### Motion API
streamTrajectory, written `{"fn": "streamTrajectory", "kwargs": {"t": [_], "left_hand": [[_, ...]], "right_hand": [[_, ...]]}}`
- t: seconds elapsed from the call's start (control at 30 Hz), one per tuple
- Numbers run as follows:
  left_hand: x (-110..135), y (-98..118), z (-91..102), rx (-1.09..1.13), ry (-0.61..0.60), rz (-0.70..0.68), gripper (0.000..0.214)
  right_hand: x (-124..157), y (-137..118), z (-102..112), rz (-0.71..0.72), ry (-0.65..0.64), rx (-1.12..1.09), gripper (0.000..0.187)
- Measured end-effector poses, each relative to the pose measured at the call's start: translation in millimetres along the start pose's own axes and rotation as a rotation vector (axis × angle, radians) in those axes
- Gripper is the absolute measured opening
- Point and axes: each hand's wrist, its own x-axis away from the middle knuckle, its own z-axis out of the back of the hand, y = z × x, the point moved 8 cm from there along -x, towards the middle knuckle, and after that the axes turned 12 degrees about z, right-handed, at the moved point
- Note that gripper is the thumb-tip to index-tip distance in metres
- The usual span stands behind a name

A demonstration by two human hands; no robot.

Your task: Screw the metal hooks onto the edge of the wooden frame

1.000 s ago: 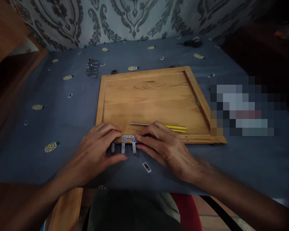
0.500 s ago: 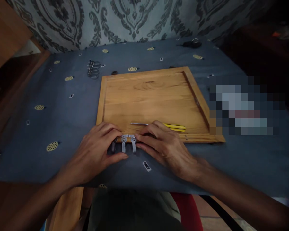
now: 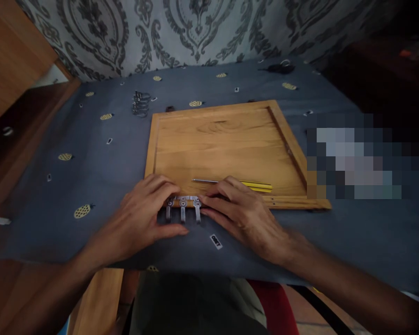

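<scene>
A wooden panel with a raised rim [image 3: 212,135] lies flat on the cloth. Along its near rim sits a silver metal hook rack [image 3: 183,203], its several hooks pointing toward me and screw heads showing on it. My left hand [image 3: 145,207] curls around the rack's left end, fingertips on the rim and thumb stretched below the hooks. With fingers bent close together, my right hand [image 3: 242,214] grips the rack's right end. A screwdriver with a yellow handle [image 3: 256,186] rests on the panel, partly hidden behind my right hand.
A blue pineapple-print tablecloth [image 3: 101,177] covers the table. A cluster of metal wire loops [image 3: 140,103] lies at the back left and a black-handled tool [image 3: 281,68] at the back right. A blurred-out object [image 3: 352,153] is to the right. A patterned curtain [image 3: 195,32] hangs behind.
The view has shifted slightly, so everything sits a little further right and lower. More of the leftmost hook now shows beside my left fingers; both hands keep nearly the same places.
</scene>
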Motion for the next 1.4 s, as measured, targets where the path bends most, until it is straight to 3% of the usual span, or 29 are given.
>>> {"fn": "streamTrajectory", "kwargs": {"t": [0.47, 1.2, 1.4], "left_hand": [[-9, 19, -9.9, -0.114, 0.066, -0.09, 0.041], [-18, 22, -15.0, -0.05, 0.033, -0.111, 0.034], [-19, 23, -15.5, -0.018, 0.047, -0.128, 0.032]], "right_hand": [[0, -1, 0, -0.009, -0.002, 0.011, 0.019], [-2, -3, 0, -0.023, -0.007, 0.024, 0.018], [1, 5, 31, -0.056, 0.07, 0.087, 0.017]]}}
